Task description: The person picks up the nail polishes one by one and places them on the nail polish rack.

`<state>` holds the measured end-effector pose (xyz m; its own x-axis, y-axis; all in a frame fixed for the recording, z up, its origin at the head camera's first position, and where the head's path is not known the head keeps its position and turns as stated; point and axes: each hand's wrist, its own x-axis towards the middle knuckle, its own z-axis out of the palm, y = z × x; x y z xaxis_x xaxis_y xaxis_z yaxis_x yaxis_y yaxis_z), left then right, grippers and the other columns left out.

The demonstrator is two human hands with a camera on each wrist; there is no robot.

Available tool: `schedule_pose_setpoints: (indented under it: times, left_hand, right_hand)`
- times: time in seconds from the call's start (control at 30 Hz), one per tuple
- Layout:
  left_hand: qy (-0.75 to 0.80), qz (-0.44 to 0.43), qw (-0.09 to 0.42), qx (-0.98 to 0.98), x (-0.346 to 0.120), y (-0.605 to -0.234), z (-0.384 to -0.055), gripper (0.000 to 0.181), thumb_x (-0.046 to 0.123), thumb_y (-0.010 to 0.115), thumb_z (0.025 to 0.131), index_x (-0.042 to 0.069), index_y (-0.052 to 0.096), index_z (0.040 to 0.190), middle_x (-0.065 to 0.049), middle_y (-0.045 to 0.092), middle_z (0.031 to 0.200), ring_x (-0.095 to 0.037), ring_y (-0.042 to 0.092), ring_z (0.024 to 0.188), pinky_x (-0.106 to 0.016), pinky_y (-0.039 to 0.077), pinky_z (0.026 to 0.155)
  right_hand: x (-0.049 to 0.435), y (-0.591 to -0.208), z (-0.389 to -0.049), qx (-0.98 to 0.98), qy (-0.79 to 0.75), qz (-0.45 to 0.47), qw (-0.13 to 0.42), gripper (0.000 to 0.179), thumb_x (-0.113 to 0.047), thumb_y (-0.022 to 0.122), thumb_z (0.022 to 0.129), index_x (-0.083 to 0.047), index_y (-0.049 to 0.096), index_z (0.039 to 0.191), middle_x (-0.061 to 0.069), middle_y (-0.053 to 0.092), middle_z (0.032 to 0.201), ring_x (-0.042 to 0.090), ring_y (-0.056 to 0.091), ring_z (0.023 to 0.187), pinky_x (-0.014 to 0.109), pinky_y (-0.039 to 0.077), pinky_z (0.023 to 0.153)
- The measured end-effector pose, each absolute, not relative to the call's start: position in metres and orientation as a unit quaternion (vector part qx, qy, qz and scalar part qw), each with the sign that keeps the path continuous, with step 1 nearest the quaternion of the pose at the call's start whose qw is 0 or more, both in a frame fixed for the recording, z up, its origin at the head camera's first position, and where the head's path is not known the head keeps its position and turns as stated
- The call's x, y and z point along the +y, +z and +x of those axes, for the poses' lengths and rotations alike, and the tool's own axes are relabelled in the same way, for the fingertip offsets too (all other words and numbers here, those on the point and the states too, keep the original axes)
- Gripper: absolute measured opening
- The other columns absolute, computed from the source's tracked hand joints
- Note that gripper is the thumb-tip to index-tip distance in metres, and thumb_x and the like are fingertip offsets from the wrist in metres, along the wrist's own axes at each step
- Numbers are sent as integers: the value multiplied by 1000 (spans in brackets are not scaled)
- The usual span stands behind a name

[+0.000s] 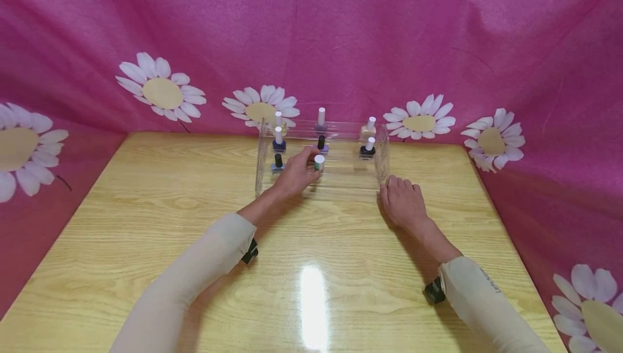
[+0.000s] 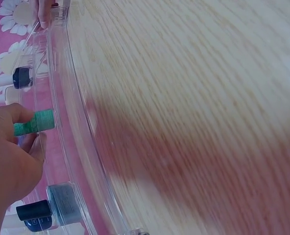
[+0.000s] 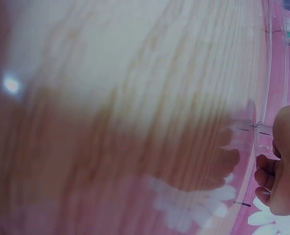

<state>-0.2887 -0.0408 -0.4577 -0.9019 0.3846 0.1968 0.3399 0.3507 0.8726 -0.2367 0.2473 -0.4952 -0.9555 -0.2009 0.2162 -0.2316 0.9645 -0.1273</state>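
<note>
A clear tiered acrylic rack (image 1: pixel 340 182) stands at the back of the wooden table, with several nail polish bottles on its steps. My left hand (image 1: pixel 297 172) pinches a green nail polish bottle (image 2: pixel 37 122) with a white cap between thumb and fingers, at the middle of the front step. To its left on that step is a grey-blue bottle (image 2: pixel 64 203) with a black cap; behind it, a purple bottle (image 1: pixel 321 145), black-capped too. At the rack's front right corner, my right hand (image 1: pixel 403 200) grips the side panel with curled fingers (image 3: pixel 265 178).
Higher on the rack are a dark blue bottle (image 1: pixel 279 142) at left, a mauve one (image 1: pixel 320 126) at centre back, and a beige one (image 1: pixel 368 131) and a black one (image 1: pixel 367 151) at right. A pink daisy-print cloth (image 1: pixel 340 45) hangs behind and along both sides.
</note>
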Motion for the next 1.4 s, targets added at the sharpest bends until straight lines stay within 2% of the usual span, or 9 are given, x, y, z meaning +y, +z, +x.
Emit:
schedule_pose_setpoints:
  times: [0.27, 0.47, 0.63, 0.87, 1.17, 1.27, 1.4]
  left_hand:
    - [519, 188, 14, 834, -50, -455, -283, 60, -9, 59, 85, -7, 42, 142, -27, 54, 133, -38, 52, 126, -34, 42, 106]
    - [503, 183, 14, 845, -57, -452, -276, 64, -6, 59, 86, -6, 38, 147, -28, 49, 140, -36, 49, 129, -34, 41, 107]
    - [496, 195, 8, 846, -64, -450, -264, 62, -6, 59, 89, -8, 37, 146, -27, 48, 141, -37, 49, 129, -36, 42, 107]
    - [456, 216, -16, 863, -83, -440, -247, 51, 0, 59, 92, -5, 46, 142, -20, 55, 135, -34, 54, 122, -41, 46, 101]
    - [382, 234, -41, 893, -115, -429, -240, 41, 6, 62, 95, -1, 54, 135, -17, 60, 130, -30, 57, 119, -45, 47, 98]
    - [375, 219, -37, 900, -126, -427, -241, 41, 8, 61, 95, 0, 55, 135, -16, 60, 130, -31, 56, 120, -47, 47, 97]
    - [354, 201, -34, 913, -140, -424, -244, 41, 12, 59, 98, 2, 53, 137, -16, 58, 133, -31, 55, 121, -49, 48, 96]
  right_hand:
    - [247, -495, -240, -987, 79, 107, 86, 33, -25, 34, 107, -2, 43, 85, 17, 51, 80, 42, 54, 85, 53, 41, 71]
    - [249, -493, -242, -988, 82, 105, 78, 33, -26, 33, 107, -2, 43, 86, 17, 52, 81, 42, 54, 86, 52, 41, 72]
    - [250, -492, -239, -989, 91, 101, 62, 34, -27, 33, 107, -2, 44, 88, 18, 52, 84, 43, 54, 90, 52, 40, 73]
    - [255, -494, -237, -989, 91, 100, 61, 36, -28, 33, 108, 0, 47, 89, 19, 55, 87, 44, 55, 93, 56, 40, 78]
    - [261, -490, -239, -990, 90, 99, 47, 44, -34, 33, 108, 2, 54, 94, 23, 59, 99, 46, 54, 99, 59, 39, 82]
    - [263, -487, -238, -990, 104, 94, 31, 48, -37, 30, 108, 3, 56, 100, 23, 58, 101, 45, 53, 101, 58, 38, 82]
    - [268, -481, -238, -987, 131, 86, 30, 50, -38, 30, 108, 5, 56, 115, 25, 57, 111, 46, 51, 107, 60, 36, 86]
